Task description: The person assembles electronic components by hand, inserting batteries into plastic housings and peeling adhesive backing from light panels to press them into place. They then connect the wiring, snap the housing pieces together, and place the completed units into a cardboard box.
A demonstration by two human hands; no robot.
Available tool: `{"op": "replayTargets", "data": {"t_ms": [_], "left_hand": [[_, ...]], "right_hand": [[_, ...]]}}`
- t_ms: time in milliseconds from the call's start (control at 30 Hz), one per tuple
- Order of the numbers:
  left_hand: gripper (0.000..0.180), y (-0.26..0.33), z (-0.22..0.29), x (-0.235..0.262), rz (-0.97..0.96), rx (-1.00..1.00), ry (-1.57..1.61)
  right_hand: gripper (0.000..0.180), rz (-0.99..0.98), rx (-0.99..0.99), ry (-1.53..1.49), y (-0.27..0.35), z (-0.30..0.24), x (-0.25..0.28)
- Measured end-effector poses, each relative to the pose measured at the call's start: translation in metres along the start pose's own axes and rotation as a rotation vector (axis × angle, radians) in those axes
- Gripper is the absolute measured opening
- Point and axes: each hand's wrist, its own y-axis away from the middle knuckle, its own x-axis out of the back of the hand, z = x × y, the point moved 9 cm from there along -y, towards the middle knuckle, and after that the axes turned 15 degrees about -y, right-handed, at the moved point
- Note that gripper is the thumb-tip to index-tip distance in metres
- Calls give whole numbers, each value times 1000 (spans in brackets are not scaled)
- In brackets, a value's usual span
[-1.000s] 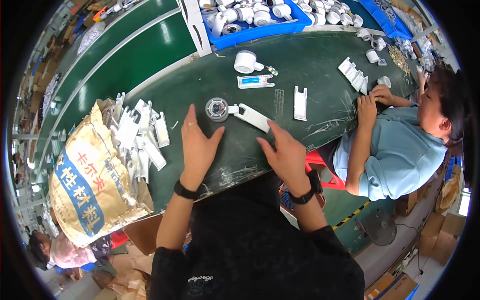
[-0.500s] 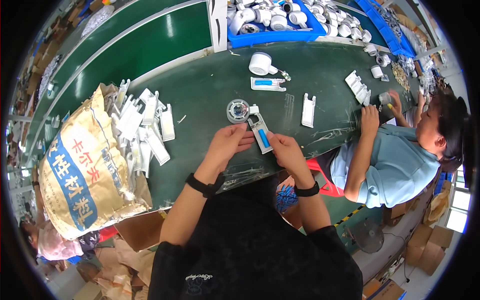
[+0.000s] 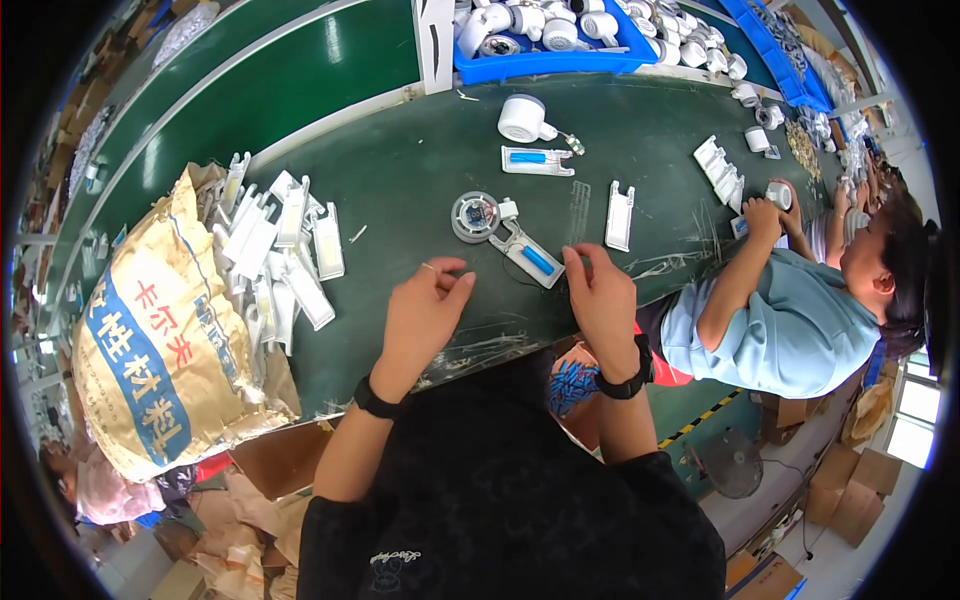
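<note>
A round lamp-like head [image 3: 474,217] with a grey rim and exposed circuit board lies face up on the green table. A white connector joins it to a narrow white plastic casing [image 3: 512,243], in which a blue cylindrical battery [image 3: 538,260] rests. My left hand [image 3: 422,312] hovers left of the casing, thumb apart from the fingers, holding nothing. By the casing's near end is my right hand [image 3: 602,298], its fingers loosely spread; no grip on the casing shows. Beyond lie another casing with a battery [image 3: 537,161] and a white round head [image 3: 524,119] on its side.
White casings [image 3: 290,235] spill from a large paper sack [image 3: 150,350] at left. A single casing [image 3: 620,216] lies to the right. A blue bin [image 3: 560,66] of white heads stands at the back. A co-worker [image 3: 780,310] sits at right, handling a white head.
Both hands have drawn away from the casing and head: the left moved left, the right slightly right. The casing now lies on the table, its near end turned toward the right.
</note>
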Motion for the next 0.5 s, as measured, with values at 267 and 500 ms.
{"op": "replayTargets", "data": {"t_ms": [267,500], "left_hand": [[76,-17,63,35,539,-477,-365],[67,-33,58,20,354,-453,-341]], "right_hand": [[22,1,200,-84,10,-16,-26],[20,-27,259,24,12,-17,-32]]}}
